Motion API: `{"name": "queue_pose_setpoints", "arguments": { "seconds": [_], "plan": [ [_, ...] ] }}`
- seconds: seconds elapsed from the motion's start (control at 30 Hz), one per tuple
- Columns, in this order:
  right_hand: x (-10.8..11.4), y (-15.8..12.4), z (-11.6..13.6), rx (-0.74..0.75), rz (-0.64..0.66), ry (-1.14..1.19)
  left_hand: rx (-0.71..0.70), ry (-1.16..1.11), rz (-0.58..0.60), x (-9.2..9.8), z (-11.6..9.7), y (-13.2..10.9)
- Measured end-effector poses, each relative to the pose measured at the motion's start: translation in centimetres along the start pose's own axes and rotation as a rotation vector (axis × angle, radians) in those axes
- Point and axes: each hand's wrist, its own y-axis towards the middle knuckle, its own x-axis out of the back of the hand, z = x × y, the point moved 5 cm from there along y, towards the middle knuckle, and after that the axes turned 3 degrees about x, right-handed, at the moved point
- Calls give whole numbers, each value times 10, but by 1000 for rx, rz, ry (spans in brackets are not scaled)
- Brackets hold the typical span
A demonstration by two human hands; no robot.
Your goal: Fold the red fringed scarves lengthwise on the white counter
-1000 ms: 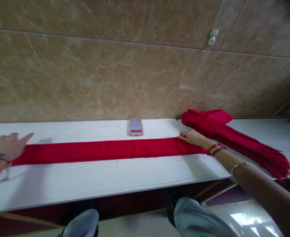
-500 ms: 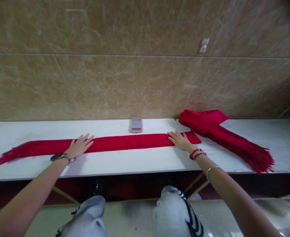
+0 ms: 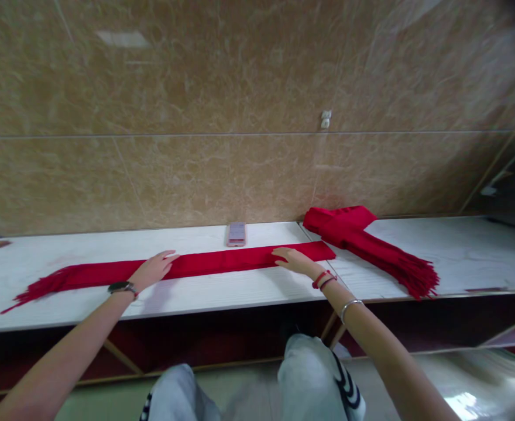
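Note:
A long red fringed scarf (image 3: 222, 261), folded into a narrow strip, lies lengthwise on the white bench top, its fringe at the left end. My left hand (image 3: 153, 269) is over the left half of the strip, fingers stretched out and slightly bent. Over the right part of the strip is my right hand (image 3: 293, 261), fingers apart and lightly curved; whether the fingertips press the cloth I cannot tell. Beside the strip's right end, a second red scarf (image 3: 358, 240) lies folded across itself, fringe toward the front right.
A phone (image 3: 236, 234) lies behind the strip near the tiled wall (image 3: 196, 181). The white bench top (image 3: 249, 289) has dark open compartments (image 3: 222, 333) below its front edge. My knees are just in front. A white fitting (image 3: 326, 119) is on the wall.
Both hands have shifted inward along the strip, and their fingers have gone from lying flat to slightly bent. My view has tilted up and turned a little to the right.

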Motion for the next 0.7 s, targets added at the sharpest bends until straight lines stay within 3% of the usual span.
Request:
{"name": "queue_pose_setpoints", "arguments": {
  "seconds": [0.1, 0.2, 0.27, 0.43, 0.7],
  "plan": [
    [-5, 3, 16, 85, 41, -45, -206, -56, 38, 9, -54, 19],
    [-9, -6, 7, 61, 63, -86, -317, 21, 70, 7, -99, 36],
    [-11, -16, -3, 37, 78, -105, -357, 97, 81, 2, -117, 43],
    [-13, -27, -12, -6, 32, -138, -406, 172, 82, -6, -130, 49],
    [-7, -8, 2, 70, -36, -176, -392, 223, 112, 4, -133, 50]
  ]
}}
